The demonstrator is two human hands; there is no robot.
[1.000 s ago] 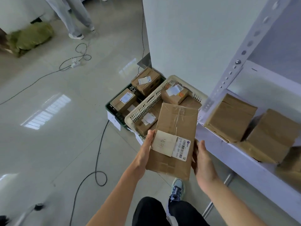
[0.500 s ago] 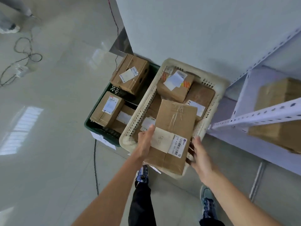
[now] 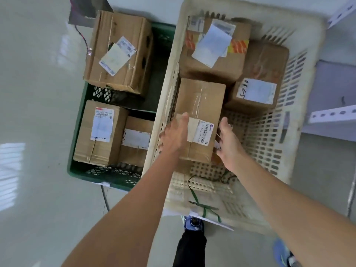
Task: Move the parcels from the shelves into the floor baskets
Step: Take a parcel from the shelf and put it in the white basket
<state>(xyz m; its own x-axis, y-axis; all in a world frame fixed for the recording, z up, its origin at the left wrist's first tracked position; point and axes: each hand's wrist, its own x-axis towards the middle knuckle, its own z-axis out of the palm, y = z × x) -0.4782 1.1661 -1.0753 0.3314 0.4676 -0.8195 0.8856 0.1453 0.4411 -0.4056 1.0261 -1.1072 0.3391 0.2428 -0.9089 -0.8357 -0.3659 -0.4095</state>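
Cardboard, taped along its middle seam and square at the corners: the parcel (image 3: 201, 105) lies at centre frame, low inside the cream basket (image 3: 300, 97) and along its left wall, with two other boxes (image 3: 215, 60) just behind it. My left hand (image 3: 174, 135) holds the near left corner, thumb over the top face by the pale label and the other fingers down the side out of sight. My right hand (image 3: 229, 143) is spread with straight fingers by the right edge, gripping nothing; I cannot tell whether it touches the box.

I judge it stiff enough to keep its shape under side pressure, and fairly light, since one hand on a corner seems to manage it. The glossy tape would be slippery and the label looks half loose, so I would avoid both. Bare cardboard on the two long sides, near this end, is the best hold. Left of frame, the green basket (image 3: 107, 175) holds three more boxes
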